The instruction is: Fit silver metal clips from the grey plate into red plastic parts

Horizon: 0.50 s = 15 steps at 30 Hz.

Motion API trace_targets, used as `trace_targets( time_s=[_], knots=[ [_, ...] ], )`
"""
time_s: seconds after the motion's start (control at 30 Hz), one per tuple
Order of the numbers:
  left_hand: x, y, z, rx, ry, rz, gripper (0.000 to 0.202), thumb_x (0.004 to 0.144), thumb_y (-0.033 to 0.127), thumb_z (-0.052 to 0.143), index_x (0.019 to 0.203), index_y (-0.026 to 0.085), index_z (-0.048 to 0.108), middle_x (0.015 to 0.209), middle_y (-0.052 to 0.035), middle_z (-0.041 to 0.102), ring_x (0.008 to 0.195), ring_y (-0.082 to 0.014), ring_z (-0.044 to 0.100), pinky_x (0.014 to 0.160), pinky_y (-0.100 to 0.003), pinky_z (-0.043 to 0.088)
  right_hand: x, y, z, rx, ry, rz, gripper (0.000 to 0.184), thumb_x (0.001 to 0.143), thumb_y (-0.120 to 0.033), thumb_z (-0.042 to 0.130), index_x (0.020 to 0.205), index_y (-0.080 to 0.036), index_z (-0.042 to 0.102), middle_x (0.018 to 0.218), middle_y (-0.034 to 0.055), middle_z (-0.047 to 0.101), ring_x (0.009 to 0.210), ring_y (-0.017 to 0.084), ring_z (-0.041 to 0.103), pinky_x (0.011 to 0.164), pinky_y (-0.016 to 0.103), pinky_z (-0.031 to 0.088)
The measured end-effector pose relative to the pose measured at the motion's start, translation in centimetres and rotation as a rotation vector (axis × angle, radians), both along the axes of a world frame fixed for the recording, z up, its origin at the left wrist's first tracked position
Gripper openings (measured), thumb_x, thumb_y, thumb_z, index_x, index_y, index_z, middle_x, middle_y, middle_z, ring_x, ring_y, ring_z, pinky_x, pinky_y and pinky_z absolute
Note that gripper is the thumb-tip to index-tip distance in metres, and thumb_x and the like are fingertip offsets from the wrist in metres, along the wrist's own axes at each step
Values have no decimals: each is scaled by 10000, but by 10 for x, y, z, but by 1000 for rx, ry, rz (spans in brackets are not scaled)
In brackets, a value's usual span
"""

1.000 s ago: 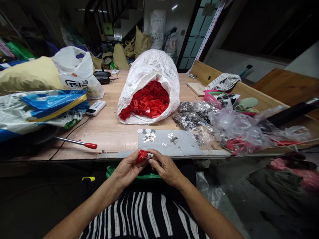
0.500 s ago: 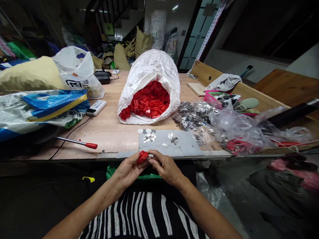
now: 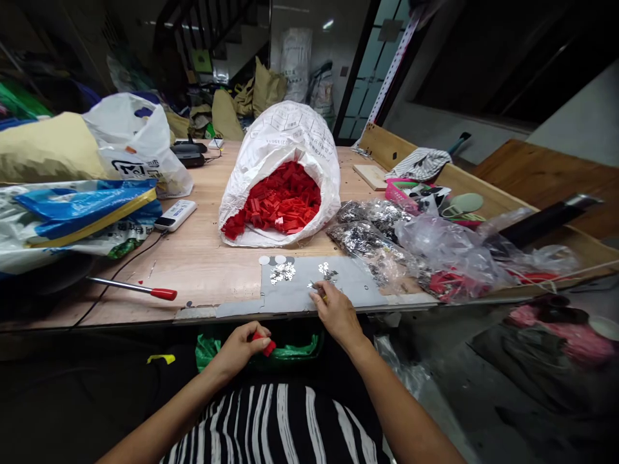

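My left hand (image 3: pixel 240 348) is low over my lap, below the table edge, its fingers closed round a small red plastic part (image 3: pixel 264 345). My right hand (image 3: pixel 335 309) rests on the grey metal sheet (image 3: pixel 300 298) at the table's front edge, fingertips pinched among small silver pieces (image 3: pixel 325 276); what they pinch is too small to name. A second little heap of silver pieces (image 3: pixel 283 272) lies left of it. Behind the sheet, a white sack (image 3: pixel 285 145) lies on its side, open toward me and full of red plastic parts (image 3: pixel 276 206).
Clear bags of silver parts (image 3: pixel 374 229) and crumpled plastic (image 3: pixel 454 248) lie to the right. A red-handled screwdriver (image 3: pixel 133 289), a white remote-like device (image 3: pixel 175 214) and blue and white bags (image 3: pixel 72 209) lie left. A green bag (image 3: pixel 207 345) hangs under the table edge.
My hands have parted: the left one dropped toward my lap with the red part, and the right one reached forward onto the grey sheet to the silver pieces. The camera tilted slightly.
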<state>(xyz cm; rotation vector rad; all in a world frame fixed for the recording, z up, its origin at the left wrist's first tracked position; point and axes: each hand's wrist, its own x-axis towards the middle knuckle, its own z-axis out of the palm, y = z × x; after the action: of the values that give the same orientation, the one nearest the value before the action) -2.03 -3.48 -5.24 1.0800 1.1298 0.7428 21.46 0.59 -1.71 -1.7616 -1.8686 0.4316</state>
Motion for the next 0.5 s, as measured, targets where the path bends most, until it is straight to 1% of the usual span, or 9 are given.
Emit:
trace_targets(
  time_s=[0.07,0.13,0.2,0.23,0.33,0.4,0.43,0.47,0.5],
  knots=[
    [-7,2,-12,161,274,-59,135,742,303,639,683,183,624,816,-53,681,855,-228,614,821,-336,419,6,6,-1,24,-142,-62,176,882,-262,518,1021,-182,588,997,78,655,884,213,616,718,287,427],
    [-14,4,-20,258,492,-127,124,752,306,610,790,210,679,829,-63,690,860,-255,612,819,-358,403,9,10,-2,24,-218,-77,143,881,-249,521,992,-195,593,979,66,655,851,203,620,678,275,419],
    [-18,6,-21,286,619,-153,215,738,300,618,919,225,704,890,-88,704,910,-287,614,845,-380,383,8,13,-3,22,-248,-70,101,882,-244,526,939,-207,600,942,51,657,819,190,622,652,264,411],
    [-20,7,-19,285,648,-165,255,729,299,625,958,225,708,917,-99,709,936,-301,613,858,-388,375,8,14,-4,23,-253,-67,88,883,-241,526,914,-210,602,925,45,657,809,185,623,645,261,409],
    [-17,14,0,275,578,-279,248,720,311,638,938,232,724,940,-89,721,940,-297,617,843,-365,382,7,16,-7,58,-216,-48,93,894,-239,512,895,-218,602,905,34,655,801,180,627,654,262,421],
    [-9,25,18,259,409,-360,226,729,327,634,911,228,723,888,-54,723,851,-242,624,770,-307,408,5,16,-10,121,-145,-10,117,905,-244,490,925,-219,602,919,38,653,824,181,627,693,267,438],
    [-4,34,27,227,321,-379,241,761,346,602,922,208,715,811,-43,715,757,-213,619,701,-284,414,3,17,-13,158,-99,19,130,911,-246,478,943,-217,601,928,44,653,841,182,626,718,270,445],
    [1,45,36,215,257,-354,264,772,360,592,937,190,707,751,-35,702,691,-195,606,647,-267,410,1,17,-15,189,-51,52,141,916,-250,468,957,-213,598,934,49,655,854,182,627,739,271,451],
    [8,58,44,261,221,-299,287,768,360,607,981,190,696,769,-34,700,686,-184,600,642,-257,407,-1,18,-18,211,-3,81,150,921,-256,460,968,-210,595,932,52,659,858,180,628,752,270,455]
  ],
)
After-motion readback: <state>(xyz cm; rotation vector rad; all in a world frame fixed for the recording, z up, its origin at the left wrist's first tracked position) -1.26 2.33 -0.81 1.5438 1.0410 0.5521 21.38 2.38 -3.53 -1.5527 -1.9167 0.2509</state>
